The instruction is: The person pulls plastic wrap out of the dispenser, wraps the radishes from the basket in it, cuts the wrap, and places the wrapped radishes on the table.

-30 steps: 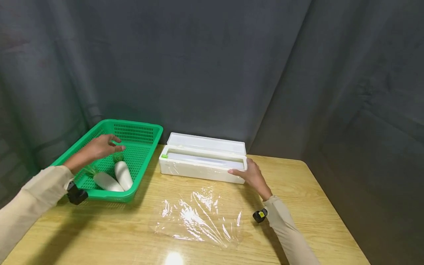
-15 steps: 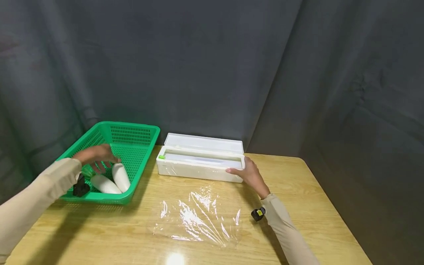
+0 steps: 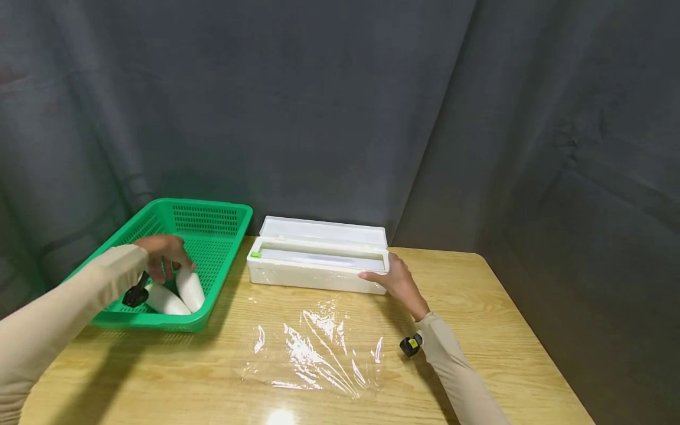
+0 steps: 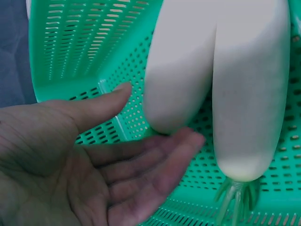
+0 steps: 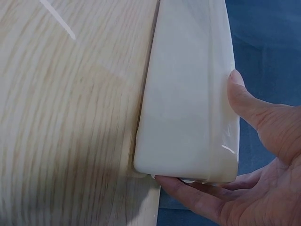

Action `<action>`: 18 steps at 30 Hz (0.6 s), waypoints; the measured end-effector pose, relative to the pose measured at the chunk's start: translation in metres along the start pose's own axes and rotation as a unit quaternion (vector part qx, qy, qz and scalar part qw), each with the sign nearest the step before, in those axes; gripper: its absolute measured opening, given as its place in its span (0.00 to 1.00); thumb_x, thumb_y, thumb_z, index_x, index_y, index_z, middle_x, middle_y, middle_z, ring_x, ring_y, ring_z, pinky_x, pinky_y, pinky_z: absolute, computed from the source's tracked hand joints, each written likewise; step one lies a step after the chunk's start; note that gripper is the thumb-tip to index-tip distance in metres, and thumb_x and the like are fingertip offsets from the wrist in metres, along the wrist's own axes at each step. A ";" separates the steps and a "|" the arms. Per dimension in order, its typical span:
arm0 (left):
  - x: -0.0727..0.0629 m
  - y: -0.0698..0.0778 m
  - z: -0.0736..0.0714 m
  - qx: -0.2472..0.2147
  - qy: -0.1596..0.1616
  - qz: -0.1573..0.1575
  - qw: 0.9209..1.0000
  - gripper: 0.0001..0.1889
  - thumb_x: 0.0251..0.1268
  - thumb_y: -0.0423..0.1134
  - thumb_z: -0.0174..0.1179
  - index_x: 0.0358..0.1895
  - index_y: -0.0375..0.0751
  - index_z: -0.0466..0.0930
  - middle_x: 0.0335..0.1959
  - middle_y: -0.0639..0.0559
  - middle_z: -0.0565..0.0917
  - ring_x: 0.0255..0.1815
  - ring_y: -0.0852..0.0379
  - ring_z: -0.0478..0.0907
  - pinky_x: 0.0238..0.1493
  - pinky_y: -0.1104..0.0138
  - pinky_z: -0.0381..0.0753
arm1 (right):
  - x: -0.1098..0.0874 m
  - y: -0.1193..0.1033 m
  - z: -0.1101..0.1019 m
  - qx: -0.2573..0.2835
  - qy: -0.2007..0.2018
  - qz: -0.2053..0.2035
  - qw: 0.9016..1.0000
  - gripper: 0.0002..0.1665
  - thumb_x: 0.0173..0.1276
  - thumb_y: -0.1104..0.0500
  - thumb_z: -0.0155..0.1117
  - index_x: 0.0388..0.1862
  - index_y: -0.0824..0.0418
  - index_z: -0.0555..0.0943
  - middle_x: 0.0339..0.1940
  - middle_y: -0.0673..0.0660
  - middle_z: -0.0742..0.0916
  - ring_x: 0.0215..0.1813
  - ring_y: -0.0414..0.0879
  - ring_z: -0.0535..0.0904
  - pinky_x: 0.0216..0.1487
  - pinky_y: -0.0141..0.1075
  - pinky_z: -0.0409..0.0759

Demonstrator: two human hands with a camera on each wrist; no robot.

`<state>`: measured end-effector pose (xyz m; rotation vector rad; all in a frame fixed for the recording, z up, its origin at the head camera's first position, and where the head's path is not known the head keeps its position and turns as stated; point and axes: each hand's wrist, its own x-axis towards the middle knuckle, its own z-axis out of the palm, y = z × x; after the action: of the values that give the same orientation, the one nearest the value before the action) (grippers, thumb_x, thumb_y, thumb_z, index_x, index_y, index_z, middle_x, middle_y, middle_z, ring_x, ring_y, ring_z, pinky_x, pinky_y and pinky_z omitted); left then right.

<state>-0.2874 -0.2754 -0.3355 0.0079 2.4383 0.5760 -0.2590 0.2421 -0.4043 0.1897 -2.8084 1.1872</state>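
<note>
In the head view, my left hand reaches down into a green plastic basket at the left. Two white radishes lie side by side there. The left wrist view shows the fingers extended and the thumb spread beside the end of one radish; contact is unclear. The other radish has trimmed green stems. My right hand holds the right end of a white cling film box, thumb on its front and fingers round the end. Clear cling film stretches from the box across the table.
The box's white lid stands raised at the back, and a green slider sits at its left end. A wooden table carries everything. Dark grey curtains close off the back and right.
My left hand has lowered from above the basket to the radishes and shifted slightly right. My right hand keeps its hold on the box, and the head view has drifted a little.
</note>
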 end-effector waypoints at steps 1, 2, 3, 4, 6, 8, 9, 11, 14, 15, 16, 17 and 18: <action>0.001 0.000 0.000 -0.004 0.000 0.002 1.000 0.29 0.77 0.43 0.60 0.55 0.12 0.69 0.36 0.31 0.85 0.26 0.51 0.86 0.35 0.61 0.89 | 0.000 0.000 0.001 0.000 0.000 0.000 1.000 0.45 0.62 0.47 0.80 0.69 0.70 0.73 0.58 0.69 0.83 0.53 0.59 0.80 0.54 0.53 0.79; 0.003 0.000 0.000 -0.009 -0.001 0.004 1.000 0.29 0.77 0.42 0.60 0.57 0.12 0.67 0.37 0.31 0.85 0.28 0.49 0.87 0.37 0.60 0.89 | 0.000 -0.001 0.001 -0.001 0.001 0.001 1.000 0.45 0.62 0.47 0.80 0.69 0.69 0.73 0.58 0.68 0.84 0.53 0.59 0.80 0.54 0.53 0.79; 0.003 0.000 0.001 -0.012 -0.002 0.009 1.000 0.29 0.76 0.42 0.61 0.59 0.12 0.67 0.38 0.31 0.85 0.30 0.48 0.87 0.38 0.59 0.89 | 0.000 -0.001 0.002 -0.001 0.001 0.003 1.000 0.44 0.61 0.48 0.80 0.68 0.69 0.74 0.57 0.68 0.84 0.52 0.58 0.80 0.53 0.52 0.79; 0.005 0.000 0.002 -0.012 -0.003 0.016 1.000 0.28 0.76 0.41 0.62 0.59 0.14 0.67 0.39 0.31 0.85 0.31 0.47 0.87 0.39 0.58 0.89 | 0.000 -0.001 0.002 -0.005 0.001 0.003 1.000 0.43 0.61 0.48 0.80 0.68 0.69 0.74 0.57 0.68 0.84 0.52 0.58 0.80 0.52 0.52 0.79; 0.007 0.002 0.004 -0.012 -0.007 0.022 1.000 0.25 0.75 0.41 0.63 0.58 0.18 0.71 0.41 0.31 0.84 0.33 0.45 0.86 0.39 0.57 0.89 | 0.000 -0.001 0.003 -0.008 -0.001 0.004 1.000 0.43 0.62 0.48 0.80 0.67 0.68 0.75 0.56 0.67 0.84 0.51 0.57 0.80 0.51 0.50 0.79; 0.009 0.006 0.007 -0.006 -0.010 0.026 1.000 0.19 0.74 0.42 0.64 0.51 0.25 0.78 0.41 0.32 0.84 0.34 0.44 0.86 0.40 0.56 0.89 | 0.000 -0.001 0.002 -0.008 -0.003 0.000 1.000 0.42 0.62 0.48 0.80 0.67 0.68 0.75 0.56 0.67 0.84 0.51 0.57 0.80 0.51 0.50 0.80; 0.010 0.008 0.008 -0.001 -0.010 0.028 1.000 0.19 0.74 0.42 0.64 0.51 0.26 0.80 0.41 0.31 0.84 0.34 0.44 0.86 0.39 0.56 0.89 | 0.000 -0.001 0.002 -0.007 -0.004 -0.004 1.000 0.42 0.63 0.47 0.80 0.67 0.68 0.75 0.56 0.67 0.84 0.51 0.57 0.81 0.51 0.51 0.80; 0.013 0.013 0.011 -0.001 -0.009 0.028 1.000 0.21 0.74 0.42 0.65 0.53 0.24 0.78 0.42 0.29 0.83 0.36 0.41 0.87 0.40 0.54 0.89 | 0.001 -0.002 0.002 -0.004 -0.002 -0.011 1.000 0.41 0.63 0.47 0.79 0.67 0.68 0.75 0.56 0.67 0.84 0.52 0.58 0.81 0.52 0.52 0.80; 0.018 0.022 0.014 -0.005 -0.018 0.028 0.999 0.24 0.75 0.39 0.64 0.56 0.16 0.74 0.43 0.22 0.84 0.41 0.33 0.88 0.43 0.50 0.90 | 0.001 -0.004 0.001 0.000 0.003 -0.017 1.000 0.40 0.64 0.48 0.79 0.67 0.67 0.75 0.57 0.67 0.85 0.54 0.59 0.82 0.54 0.55 0.80; 0.020 0.024 0.016 -0.003 -0.021 0.028 0.999 0.24 0.75 0.38 0.64 0.56 0.14 0.73 0.42 0.21 0.84 0.42 0.30 0.88 0.44 0.49 0.89 | 0.001 -0.004 0.001 0.001 0.005 -0.016 1.000 0.40 0.64 0.48 0.79 0.67 0.67 0.75 0.58 0.67 0.85 0.54 0.60 0.82 0.55 0.55 0.80; 0.022 0.027 0.018 -0.003 -0.026 0.027 0.999 0.24 0.75 0.37 0.63 0.56 0.12 0.73 0.41 0.19 0.84 0.43 0.28 0.88 0.45 0.47 0.89 | 0.001 -0.004 0.001 0.000 0.006 -0.014 1.000 0.40 0.63 0.48 0.79 0.67 0.67 0.75 0.58 0.67 0.85 0.55 0.60 0.82 0.55 0.56 0.80; 0.024 0.029 0.019 0.001 -0.031 0.027 0.999 0.24 0.76 0.36 0.62 0.55 0.10 0.73 0.40 0.19 0.85 0.44 0.27 0.88 0.45 0.47 0.89 | 0.001 -0.005 0.001 -0.001 0.006 -0.013 1.000 0.41 0.63 0.47 0.79 0.67 0.67 0.75 0.58 0.67 0.85 0.55 0.60 0.82 0.56 0.56 0.80; 0.025 0.030 0.020 0.002 -0.035 0.025 0.999 0.24 0.76 0.34 0.62 0.57 0.09 0.71 0.39 0.19 0.85 0.44 0.27 0.88 0.45 0.47 0.89 | 0.001 -0.005 0.001 -0.001 0.005 -0.013 1.000 0.41 0.64 0.47 0.79 0.68 0.67 0.75 0.58 0.67 0.85 0.56 0.60 0.82 0.56 0.56 0.80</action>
<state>-0.2994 -0.2367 -0.3521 0.0880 2.3775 0.5840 -0.2588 0.2378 -0.4015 0.2204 -2.7902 1.1756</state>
